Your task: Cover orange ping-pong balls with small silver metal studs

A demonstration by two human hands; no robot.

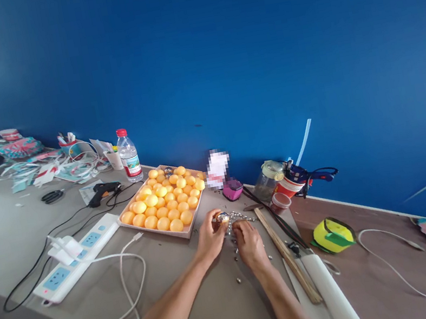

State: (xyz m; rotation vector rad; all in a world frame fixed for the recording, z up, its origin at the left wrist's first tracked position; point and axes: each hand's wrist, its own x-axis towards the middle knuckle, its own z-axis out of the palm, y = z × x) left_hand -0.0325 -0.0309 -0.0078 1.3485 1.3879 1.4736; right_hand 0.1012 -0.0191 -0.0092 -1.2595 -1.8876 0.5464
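Observation:
My left hand (pixel 212 237) pinches a small ball (pixel 223 216) between thumb and fingers. The ball looks orange underneath, with shiny silver pieces over its top. Close beside it, my right hand (pixel 249 241) has its fingers pressed together at the silver beads (pixel 241 216) scattered on the table. Whatever it may hold is hidden by the fingers. A few loose beads (pixel 239 281) lie nearer to me, between my forearms. To the left of my hands stands a shallow box (pixel 187 234) filled with orange balls (pixel 160 203); one silver-covered piece (pixel 168 172) sits near its back edge.
On the left are a power strip (pixel 100 233), a white cable (pixel 146 270), a black glue gun (pixel 102 192), scissors (pixel 52 196) and a water bottle (pixel 129 160). A jar (pixel 268 180), wooden strips (pixel 290 258) and a yellow-green tape measure (pixel 332 234) lie right. A blue partition (pixel 198 74) rises behind.

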